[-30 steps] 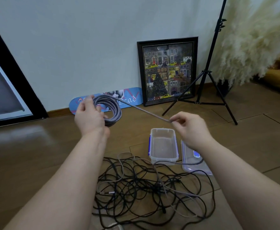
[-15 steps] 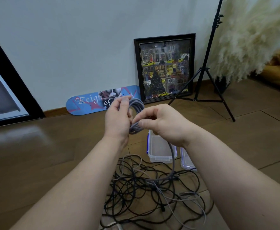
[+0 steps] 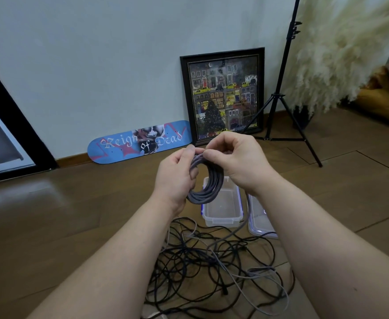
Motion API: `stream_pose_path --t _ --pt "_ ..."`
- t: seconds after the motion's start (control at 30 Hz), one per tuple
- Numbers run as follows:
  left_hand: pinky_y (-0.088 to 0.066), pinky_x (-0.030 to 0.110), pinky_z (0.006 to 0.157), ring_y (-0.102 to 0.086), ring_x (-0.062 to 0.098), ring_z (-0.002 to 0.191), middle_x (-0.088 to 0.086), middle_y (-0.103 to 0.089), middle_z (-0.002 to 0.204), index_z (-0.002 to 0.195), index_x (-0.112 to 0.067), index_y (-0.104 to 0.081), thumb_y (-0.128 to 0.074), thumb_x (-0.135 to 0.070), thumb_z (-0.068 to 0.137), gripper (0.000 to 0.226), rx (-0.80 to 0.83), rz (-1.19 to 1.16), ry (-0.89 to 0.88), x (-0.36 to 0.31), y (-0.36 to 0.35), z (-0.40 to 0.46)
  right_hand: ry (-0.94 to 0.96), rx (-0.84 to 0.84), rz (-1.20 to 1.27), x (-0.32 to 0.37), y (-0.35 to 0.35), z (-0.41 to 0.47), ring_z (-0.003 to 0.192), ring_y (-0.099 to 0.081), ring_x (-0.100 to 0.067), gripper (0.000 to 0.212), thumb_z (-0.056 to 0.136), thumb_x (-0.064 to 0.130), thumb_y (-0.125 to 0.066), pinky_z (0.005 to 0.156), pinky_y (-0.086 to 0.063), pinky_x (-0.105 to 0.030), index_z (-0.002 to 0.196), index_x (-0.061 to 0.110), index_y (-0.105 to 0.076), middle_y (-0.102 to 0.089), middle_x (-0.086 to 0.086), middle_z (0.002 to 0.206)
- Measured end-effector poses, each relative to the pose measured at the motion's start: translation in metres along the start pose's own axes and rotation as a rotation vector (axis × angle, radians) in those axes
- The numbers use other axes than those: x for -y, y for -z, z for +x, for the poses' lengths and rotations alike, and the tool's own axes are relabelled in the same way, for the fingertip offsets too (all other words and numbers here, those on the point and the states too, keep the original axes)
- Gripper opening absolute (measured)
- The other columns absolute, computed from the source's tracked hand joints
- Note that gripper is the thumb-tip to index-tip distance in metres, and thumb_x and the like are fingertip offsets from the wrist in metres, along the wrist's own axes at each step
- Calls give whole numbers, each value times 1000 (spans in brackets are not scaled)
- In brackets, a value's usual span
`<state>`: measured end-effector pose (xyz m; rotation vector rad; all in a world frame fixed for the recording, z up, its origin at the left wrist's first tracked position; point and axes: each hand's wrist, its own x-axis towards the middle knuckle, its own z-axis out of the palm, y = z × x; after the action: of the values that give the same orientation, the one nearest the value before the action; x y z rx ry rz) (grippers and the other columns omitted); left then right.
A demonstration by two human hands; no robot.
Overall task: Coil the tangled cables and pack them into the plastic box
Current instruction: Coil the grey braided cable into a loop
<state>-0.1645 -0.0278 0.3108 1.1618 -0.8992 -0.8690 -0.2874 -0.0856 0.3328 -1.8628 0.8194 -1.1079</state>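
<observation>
A grey braided cable coil (image 3: 208, 186) hangs in the air above the clear plastic box (image 3: 222, 207). My left hand (image 3: 176, 174) grips the coil's left side, fingers curled through the loop. My right hand (image 3: 236, 157) pinches the cable at the top of the coil. The cable's loose tail (image 3: 243, 221) drops past my right wrist into a tangle of black and grey cables (image 3: 214, 270) on the floor. The box is open and holds nothing; its lid (image 3: 259, 221) lies beside it on the right, partly hidden by my right arm.
A blue skateboard deck (image 3: 140, 141) and a framed picture (image 3: 223, 95) lean against the wall. A black tripod (image 3: 283, 100) stands at the right, with pampas grass (image 3: 341, 51) behind it. Wooden floor surrounds the cables.
My hands came together from apart: the right hand brought its stretch of cable to the coil, adding a loop. The coil now hangs lower, over the box.
</observation>
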Motion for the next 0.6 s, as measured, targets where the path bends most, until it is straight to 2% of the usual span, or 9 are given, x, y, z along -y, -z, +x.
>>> stream_pose_path --t 0.1,0.2,0.27,0.37,0.5,0.6 --pt "-16 22 42 -24 6 42 -4 -32 53 83 -15 -64 -49 -25 101 26 45 -43 -10 -1 0 -1 37 -69 25 0 0 0 66 -59 -11 18 77 17 -82 70 -57 -40 71 20 -65 -65 3 68" --pt "-16 19 41 -23 4 39 -6 -34 50 95 -11 -67 -49 -16 101 19 74 -73 -34 -2 1 -1 64 -101 -5 -1 2 1 63 -57 -8 15 78 18 -81 65 -54 -34 72 17 -67 -64 5 67" --pt "-15 19 40 -21 3 36 -8 -31 45 102 -9 -65 -46 -16 102 20 66 -92 -21 -4 1 -1 62 -58 15 -3 4 1 70 -60 -11 9 83 11 -75 72 -55 -37 78 15 -69 -67 2 73" --pt "-14 19 40 -19 3 34 -10 -28 42 103 -11 -63 -45 -18 103 19 44 -180 8 -8 2 -1 -8 -3 158 -7 5 -1 78 -63 -16 14 90 5 -64 81 -55 -40 84 17 -71 -70 -6 84" --pt "-14 22 43 -21 4 35 -8 -30 44 100 -14 -63 -45 -22 103 20 12 -265 31 -11 3 0 -85 3 309 -7 1 -5 74 -60 -16 15 96 9 -56 68 -50 -33 89 15 -67 -67 -6 84" --pt "-12 24 46 -19 5 35 -7 -27 44 95 -14 -64 -46 -23 102 21 9 -302 37 -13 0 -1 -126 -9 409 -4 1 -6 67 -66 -20 12 97 10 -55 57 -52 -30 87 13 -61 -67 -9 80"
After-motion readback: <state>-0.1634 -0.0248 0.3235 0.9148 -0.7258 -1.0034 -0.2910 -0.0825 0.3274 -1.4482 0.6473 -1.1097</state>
